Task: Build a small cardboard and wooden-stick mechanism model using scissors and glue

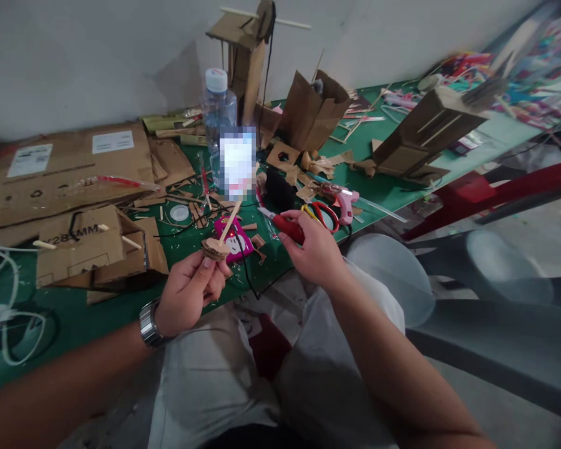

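Observation:
My left hand (193,288) is closed on a small round cardboard disc (215,249) with layered edges. A thin wooden stick (231,223) stands up at a slant from the disc. In my right hand (311,246) is a red-handled utility knife (288,228), its blade pointing left, apart from the disc. Behind the disc lies a pink power socket (234,240) with a small red light. Scissors (324,215) with red and yellow handles lie just past my right hand, beside a pink glue gun (346,202).
A flat cardboard box (65,168) and a cut cardboard piece with sticks (83,246) lie left. A plastic bottle (218,103) stands behind a lit, blurred-out screen (238,159). Cardboard structures (315,109) and scraps cover the green table (177,315). Grey stools (387,277) are at right.

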Available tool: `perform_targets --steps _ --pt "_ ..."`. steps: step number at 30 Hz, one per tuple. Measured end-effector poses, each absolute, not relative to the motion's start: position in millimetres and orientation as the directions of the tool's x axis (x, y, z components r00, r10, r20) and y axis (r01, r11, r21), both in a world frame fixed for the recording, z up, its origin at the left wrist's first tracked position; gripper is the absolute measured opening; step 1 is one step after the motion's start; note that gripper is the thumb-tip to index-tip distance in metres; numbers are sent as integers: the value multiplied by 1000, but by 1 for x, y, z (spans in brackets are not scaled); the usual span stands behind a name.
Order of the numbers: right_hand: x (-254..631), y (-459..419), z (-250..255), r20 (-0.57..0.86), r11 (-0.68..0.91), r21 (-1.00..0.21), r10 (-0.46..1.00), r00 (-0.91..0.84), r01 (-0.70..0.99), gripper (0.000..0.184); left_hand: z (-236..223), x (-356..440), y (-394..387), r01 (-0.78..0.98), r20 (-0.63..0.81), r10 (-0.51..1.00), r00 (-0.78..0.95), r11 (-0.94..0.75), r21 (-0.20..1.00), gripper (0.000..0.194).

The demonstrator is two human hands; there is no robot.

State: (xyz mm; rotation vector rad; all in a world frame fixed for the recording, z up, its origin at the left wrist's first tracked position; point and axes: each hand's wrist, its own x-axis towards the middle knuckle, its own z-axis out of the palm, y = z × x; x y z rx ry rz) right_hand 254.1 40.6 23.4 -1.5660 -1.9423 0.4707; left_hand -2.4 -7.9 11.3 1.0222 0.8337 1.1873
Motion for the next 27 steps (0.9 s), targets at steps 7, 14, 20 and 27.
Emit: perform_targets --steps 7,14,20,27 --pt "248 40 2 49 209 -430 977 -208 878 38 11 -4 -10 -332 -10 973 231 88 939 44" --pt "243 40 9 187 200 -303 971 -147 932 35 10 -5 -11 -309 -40 965 258 121 943 45" --pt "227 33 17 450 461 -532 864 -224 711 31 11 -4 -12 -294 -91 944 318 189 937 49" --pt "211 27 22 388 460 -856 872 -298 233 22 12 -3 -13 -259 -156 883 443 293 921 53"
